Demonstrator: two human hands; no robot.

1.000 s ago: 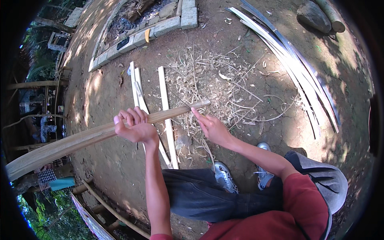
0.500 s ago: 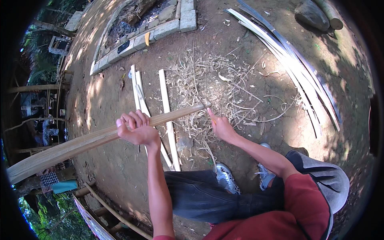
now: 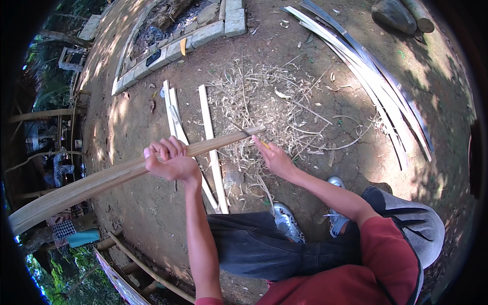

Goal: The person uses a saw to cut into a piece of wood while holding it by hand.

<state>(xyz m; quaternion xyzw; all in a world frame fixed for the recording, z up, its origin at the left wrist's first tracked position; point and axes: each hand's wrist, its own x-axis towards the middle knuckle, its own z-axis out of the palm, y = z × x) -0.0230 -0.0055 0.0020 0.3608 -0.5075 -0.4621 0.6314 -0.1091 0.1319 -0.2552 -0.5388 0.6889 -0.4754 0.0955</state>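
A person's left hand point(image 3: 170, 161) is closed on a long wooden stave point(image 3: 112, 176), which slants from the lower left of the frame to a narrow tip at its center, probably to steady the length while the tip stays free. How far the fingers wrap around the wood cannot be told.

Near that tip, the right hand point(image 3: 277, 160) grips the yellow handle point(image 3: 265, 145) of what appears to be a knife, its thin, dark blade point(image 3: 245, 132) lying across the stave. The crosswise hold likely sets the edge against the wood and keeps the fingers behind it.

Curled wood shavings point(image 3: 259, 94) litter the dirt ground point(image 3: 137, 137) beyond the tip, at center. Pale strips point(image 3: 209, 122) lie lengthwise left of center, partly behind the stave, and a bundle of long strips point(image 3: 366, 79) sweeps across the upper right, well apart from the hands, perhaps laid there to keep it out of the way. A stone kerb point(image 3: 208, 34) stands at upper left.
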